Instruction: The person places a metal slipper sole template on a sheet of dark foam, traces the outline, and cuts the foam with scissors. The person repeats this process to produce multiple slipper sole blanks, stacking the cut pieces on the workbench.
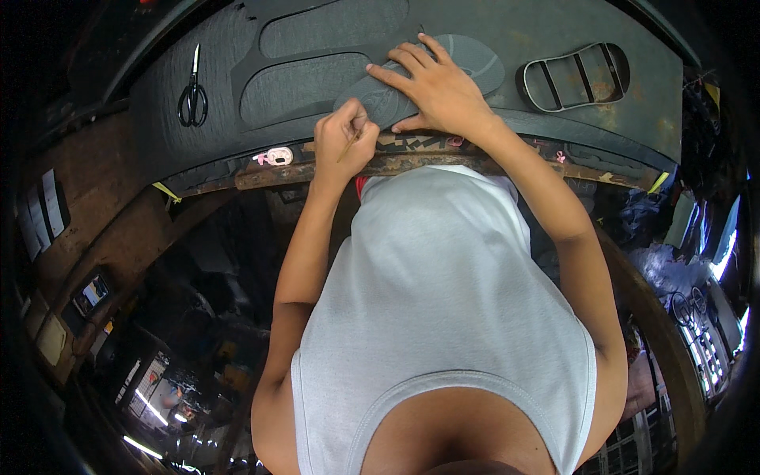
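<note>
A grey sole-shaped piece [475, 65] lies on a dark sheet on the workbench. My right hand [443, 91] presses flat on it with the fingers spread. My left hand [344, 138] is closed round a thin, yellowish-brown stick [347, 148] like a pencil, whose tip is hidden by the fist. That fist rests at the left end of the sole, beside my right fingertips. Left of it, the dark sheet [247, 67] has sole-shaped outlines or openings, one [297, 87] beside my left hand and another [332, 30] farther off.
Black-handled scissors [192, 99] lie at the bench's left. A metal sole-shaped cutting die [584, 77] with crossbars sits at the right. A small pink-and-white object [277, 156] is at the worn front edge [412, 162]. A phone-like device [91, 294] is at lower left.
</note>
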Tool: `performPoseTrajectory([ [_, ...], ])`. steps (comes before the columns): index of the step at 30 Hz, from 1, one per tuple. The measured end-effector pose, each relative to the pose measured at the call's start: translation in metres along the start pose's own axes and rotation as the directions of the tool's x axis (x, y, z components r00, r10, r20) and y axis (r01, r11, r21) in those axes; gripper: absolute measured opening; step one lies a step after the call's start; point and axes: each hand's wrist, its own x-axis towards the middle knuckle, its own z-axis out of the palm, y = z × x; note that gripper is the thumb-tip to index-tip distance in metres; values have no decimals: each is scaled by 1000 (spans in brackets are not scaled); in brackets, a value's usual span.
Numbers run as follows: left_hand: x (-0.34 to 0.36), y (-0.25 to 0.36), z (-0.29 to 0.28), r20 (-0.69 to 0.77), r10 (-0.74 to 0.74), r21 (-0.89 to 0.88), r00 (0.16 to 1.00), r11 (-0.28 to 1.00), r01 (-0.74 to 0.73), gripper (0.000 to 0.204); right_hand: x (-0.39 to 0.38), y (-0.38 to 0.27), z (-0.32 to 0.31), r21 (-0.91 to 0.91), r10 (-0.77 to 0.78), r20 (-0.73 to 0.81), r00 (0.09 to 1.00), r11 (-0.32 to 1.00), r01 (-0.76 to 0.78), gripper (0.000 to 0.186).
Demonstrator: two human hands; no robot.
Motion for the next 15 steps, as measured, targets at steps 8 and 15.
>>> performPoseTrajectory([
  [8, 2, 1, 0, 26, -25, -53, 999, 998, 27, 19, 0, 0, 1, -7, 5, 3, 1000, 1000, -5, 105],
  [15, 3, 0, 1, -33, -58, -100, 998, 994, 55, 19, 0, 2, 2, 4, -3, -9, 1000, 1000, 3, 104],
])
